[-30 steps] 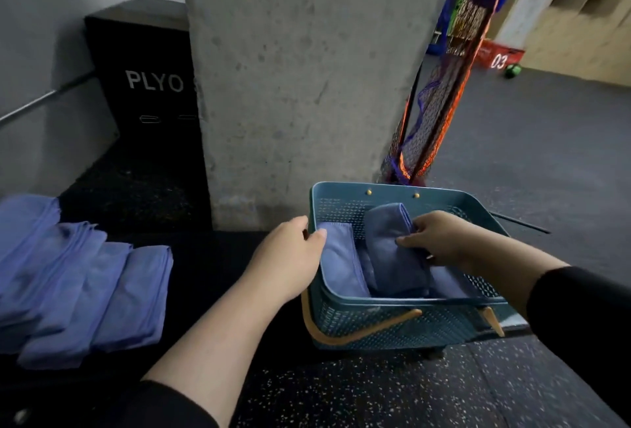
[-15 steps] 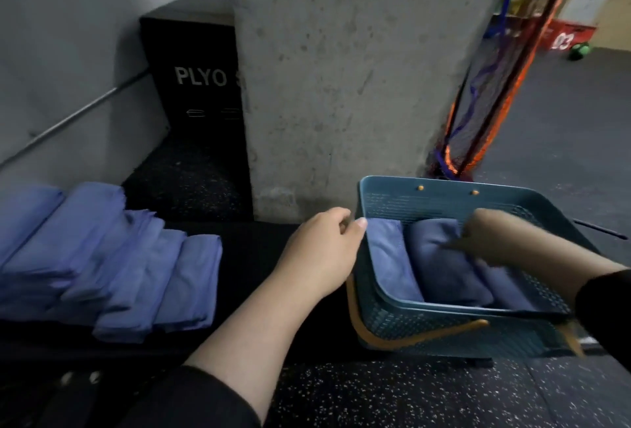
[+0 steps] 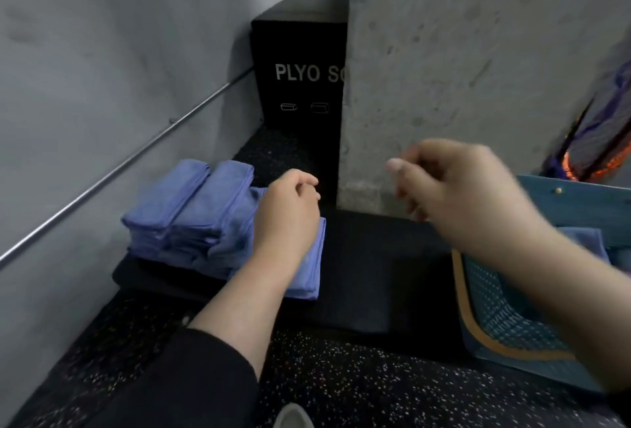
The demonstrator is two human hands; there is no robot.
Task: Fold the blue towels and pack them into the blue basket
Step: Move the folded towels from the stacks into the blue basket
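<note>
Several folded blue towels (image 3: 191, 212) lie in an overlapping row on a black mat (image 3: 368, 277) at the left. My left hand (image 3: 286, 212) hovers over the right end of that row with its fingers loosely curled and nothing in them. My right hand (image 3: 454, 195) is in mid-air over the mat between the towels and the blue basket (image 3: 505, 318), blurred, fingers curled and apart, holding nothing. The basket stands at the right edge, partly cut off, with a folded blue towel (image 3: 587, 240) showing inside behind my right forearm.
A grey wall with a metal rail (image 3: 112, 171) runs along the left. A black plyo box (image 3: 300, 69) stands at the back beside a concrete pillar (image 3: 478, 69). A coloured net (image 3: 601, 141) hangs at the far right. Speckled rubber floor (image 3: 358, 386) lies in front.
My right hand has come out of the basket and moved left, leaving the towel inside. My left hand let go of the basket's rim and moved over the towel row. The view swung left.
</note>
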